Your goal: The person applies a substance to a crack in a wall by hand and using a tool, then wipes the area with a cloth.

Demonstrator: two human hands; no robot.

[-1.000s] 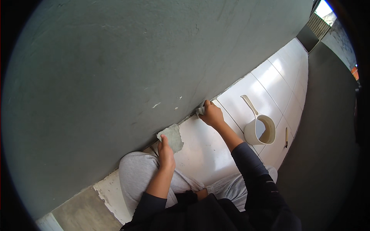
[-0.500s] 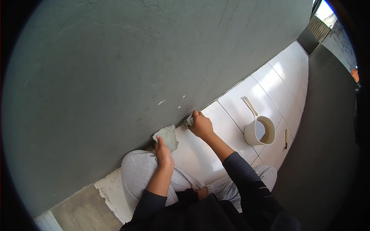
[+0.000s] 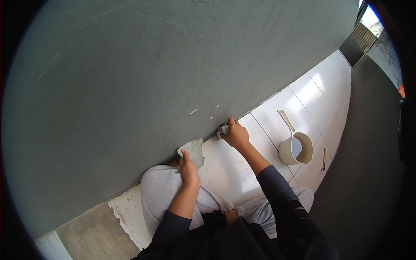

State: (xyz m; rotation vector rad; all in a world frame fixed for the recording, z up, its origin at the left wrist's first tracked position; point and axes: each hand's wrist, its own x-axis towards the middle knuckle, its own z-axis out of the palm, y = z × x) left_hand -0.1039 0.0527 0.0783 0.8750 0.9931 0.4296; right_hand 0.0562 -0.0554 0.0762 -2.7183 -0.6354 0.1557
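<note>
My left hand (image 3: 190, 171) grips a flat, ragged-edged grey-green piece (image 3: 194, 152), thumb on top, close to the foot of the grey wall (image 3: 112, 95). I cannot tell what the piece is made of. Further right along the same wall, my right hand (image 3: 237, 135) is closed around a small crumpled greyish piece (image 3: 223, 129). It holds this low down, where wall and white floor tiles (image 3: 225, 164) meet. The fingertips of that hand are partly hidden.
A cream dipper (image 3: 284, 151) with liquid in it stands on the tiles to my right, handle pointing away. Beyond it lies a yellowish cutter-like tool (image 3: 324, 159) beside a dark wall (image 3: 359, 143). A brownish floor patch (image 3: 93, 236) is at lower left. White marks (image 3: 194, 111) dot the wall.
My right hand has moved slightly right and away along the foot of the wall with its small piece. My left hand keeps hold of the ragged piece. The whole view has shifted a little.
</note>
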